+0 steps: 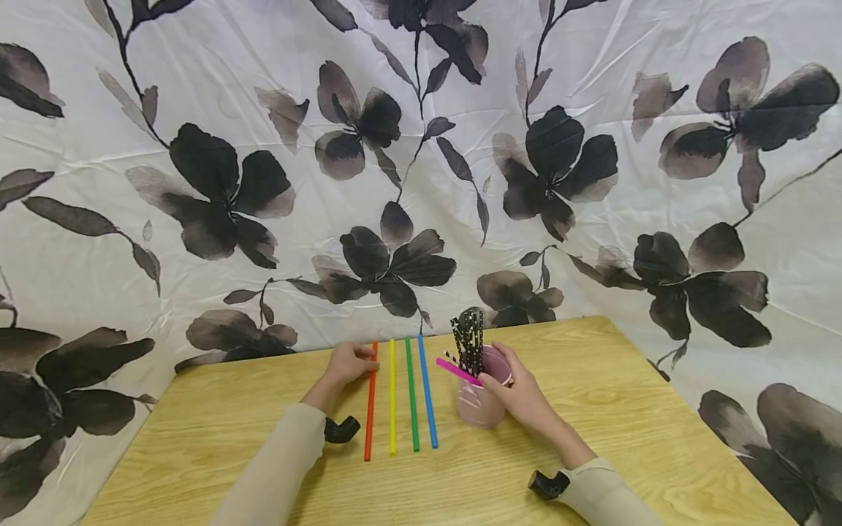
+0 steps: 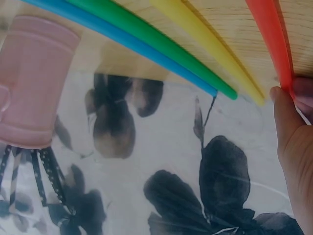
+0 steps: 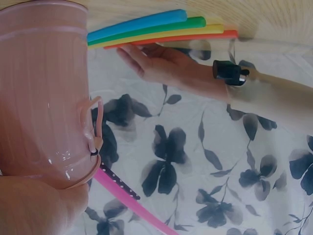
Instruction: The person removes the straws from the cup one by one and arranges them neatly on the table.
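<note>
Near its far end, a red straw is pinched between the thumb and fingers of my left hand; the left wrist view shows the thumb right against it. The straw lies along the wooden table. To its right lie a yellow straw, a green straw and a blue straw, roughly side by side. My right hand grips a pink cup at its rim and right side. Several black dotted straws stand in the cup, and a bright pink straw leans out to the left.
The wooden table ends at a back edge against a white cloth printed with dark flowers. Black wrist-worn devices sit at the left wrist and the right wrist.
</note>
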The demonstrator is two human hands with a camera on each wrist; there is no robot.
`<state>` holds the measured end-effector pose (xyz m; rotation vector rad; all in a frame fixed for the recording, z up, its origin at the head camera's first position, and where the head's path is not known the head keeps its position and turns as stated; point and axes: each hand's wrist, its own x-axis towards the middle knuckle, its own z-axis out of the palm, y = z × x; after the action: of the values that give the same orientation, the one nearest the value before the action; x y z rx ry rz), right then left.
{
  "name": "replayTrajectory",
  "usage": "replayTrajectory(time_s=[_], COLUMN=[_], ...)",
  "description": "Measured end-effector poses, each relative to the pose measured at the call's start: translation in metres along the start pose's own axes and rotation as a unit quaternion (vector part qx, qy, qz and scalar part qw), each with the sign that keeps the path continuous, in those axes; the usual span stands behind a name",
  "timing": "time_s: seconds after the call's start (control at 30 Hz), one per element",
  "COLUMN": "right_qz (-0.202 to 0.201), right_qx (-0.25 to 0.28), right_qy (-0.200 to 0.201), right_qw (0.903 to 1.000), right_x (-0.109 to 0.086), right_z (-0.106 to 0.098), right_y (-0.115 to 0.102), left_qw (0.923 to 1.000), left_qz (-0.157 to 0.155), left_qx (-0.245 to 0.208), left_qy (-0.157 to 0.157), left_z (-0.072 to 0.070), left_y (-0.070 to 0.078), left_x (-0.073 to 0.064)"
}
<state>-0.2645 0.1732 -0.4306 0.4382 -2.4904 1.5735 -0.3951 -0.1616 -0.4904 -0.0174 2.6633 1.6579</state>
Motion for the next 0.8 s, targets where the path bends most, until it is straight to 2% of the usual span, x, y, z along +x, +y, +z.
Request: replayTrajectory(time_s=[0.4, 0.8], right_qz=[0.003, -0.004], right_qx=[-0.004, -0.004], right_qy=[0.002, 0.000], right_qw=[1.0000, 1.0000], right_x=[0.0012, 0.0039], right_z=[0.0005, -0.0004], right_y=[0.0014, 0.0030], left_qw=[0.9996, 0.9997], left_qz=[-0.004, 0.004], left_qx=[0.029, 0.024], left_qy=[-0.001, 0.000], left_z=[0.0011, 0.0022], left_y=[0.0006, -0.0026], left_x=[-0.0009, 0.0004])
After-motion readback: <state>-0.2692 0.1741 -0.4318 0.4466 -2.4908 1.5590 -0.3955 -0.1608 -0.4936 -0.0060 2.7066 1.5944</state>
